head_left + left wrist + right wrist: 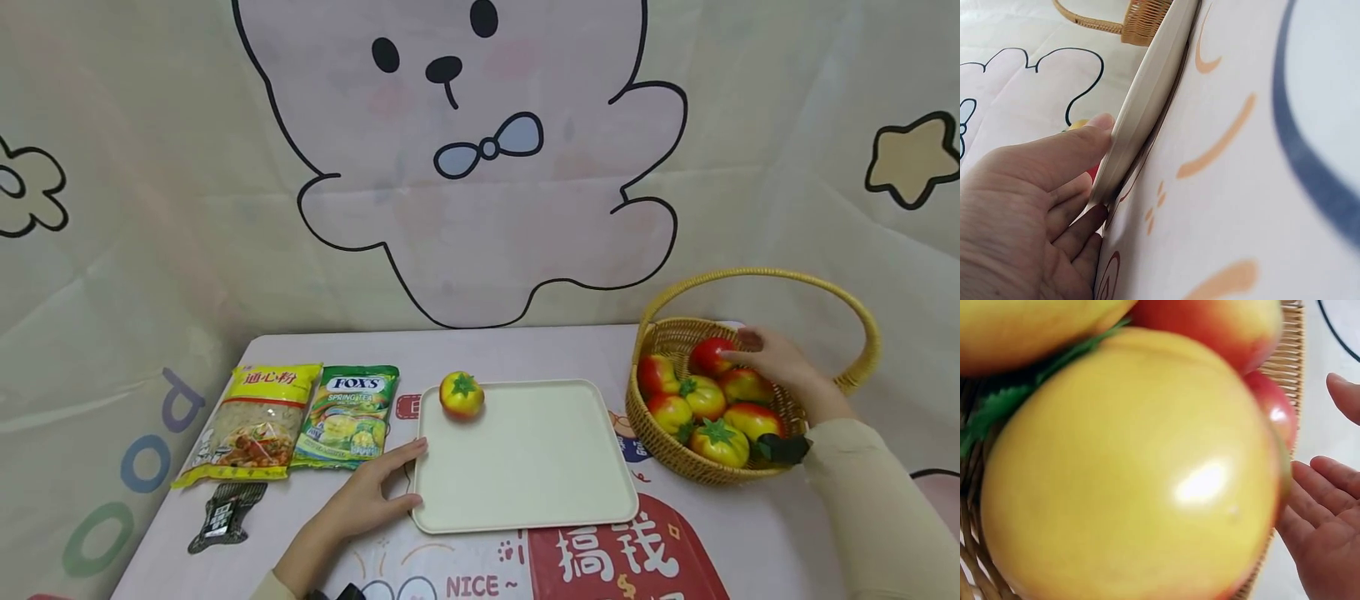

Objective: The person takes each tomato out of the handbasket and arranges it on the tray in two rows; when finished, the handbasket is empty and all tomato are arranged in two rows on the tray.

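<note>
My left hand point(372, 492) touches the left rim of a cream rectangular tray point(525, 467), its thumb and fingers along the edge. Close up, the left wrist view has the thumb at the tray's side wall point(1141, 106). On the tray's far left corner sits a yellow-red tomato point(461, 395) with a green calyx. Over the right side of a wicker basket point(667, 442), my right hand point(780, 362) reaches in, fingertips at a red apple point(711, 356). In the right wrist view its fingers are spread, and a yellow fruit point(1129, 469) fills the foreground.
The basket also holds several red-yellow fruits and tomatoes under a tall arched handle point(757, 272). Left of the tray lie a yellow pasta bag point(251, 421), a green candy bag point(348, 417) and a small dark packet point(225, 517). A patterned cloth backdrop point(487, 233) hangs behind.
</note>
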Available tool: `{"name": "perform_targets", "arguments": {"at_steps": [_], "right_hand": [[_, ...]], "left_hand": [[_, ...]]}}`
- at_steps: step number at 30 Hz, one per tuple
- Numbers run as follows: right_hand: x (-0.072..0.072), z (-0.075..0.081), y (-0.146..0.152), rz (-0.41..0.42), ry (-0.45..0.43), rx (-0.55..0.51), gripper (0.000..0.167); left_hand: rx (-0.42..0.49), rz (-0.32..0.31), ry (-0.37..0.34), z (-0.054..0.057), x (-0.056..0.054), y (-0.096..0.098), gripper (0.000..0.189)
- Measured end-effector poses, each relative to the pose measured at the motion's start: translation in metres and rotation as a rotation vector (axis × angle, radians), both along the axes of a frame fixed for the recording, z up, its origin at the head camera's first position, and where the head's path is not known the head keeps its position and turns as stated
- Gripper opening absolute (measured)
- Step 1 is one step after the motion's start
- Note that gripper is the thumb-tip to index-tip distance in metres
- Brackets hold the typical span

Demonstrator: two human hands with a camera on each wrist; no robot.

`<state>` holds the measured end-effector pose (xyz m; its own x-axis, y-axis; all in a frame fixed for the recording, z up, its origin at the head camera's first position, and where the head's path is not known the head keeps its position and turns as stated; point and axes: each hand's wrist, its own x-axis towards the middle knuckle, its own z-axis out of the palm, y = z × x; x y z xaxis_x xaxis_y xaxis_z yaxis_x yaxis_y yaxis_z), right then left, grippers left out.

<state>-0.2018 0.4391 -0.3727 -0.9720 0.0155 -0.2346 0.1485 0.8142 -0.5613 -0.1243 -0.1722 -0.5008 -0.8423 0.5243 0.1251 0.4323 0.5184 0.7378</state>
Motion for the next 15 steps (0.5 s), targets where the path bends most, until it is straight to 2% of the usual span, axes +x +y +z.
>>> {"name": "perform_targets", "arguments": {"at_steps": [11, 15], "right_hand": [[-0.007, -0.012, 0.006, 0.034, -0.018, 0.105, 0.085], [-0.01, -0.014, 0.005, 0.055, 0.008, 0.145, 0.078]], "left_hand": [[0.0, -0.002, -0.019, -0.002, -0.001, 0.0, 0.067], [0.005, -0.002, -0.026, -0.002, -0.001, -0.001, 0.068]]}}
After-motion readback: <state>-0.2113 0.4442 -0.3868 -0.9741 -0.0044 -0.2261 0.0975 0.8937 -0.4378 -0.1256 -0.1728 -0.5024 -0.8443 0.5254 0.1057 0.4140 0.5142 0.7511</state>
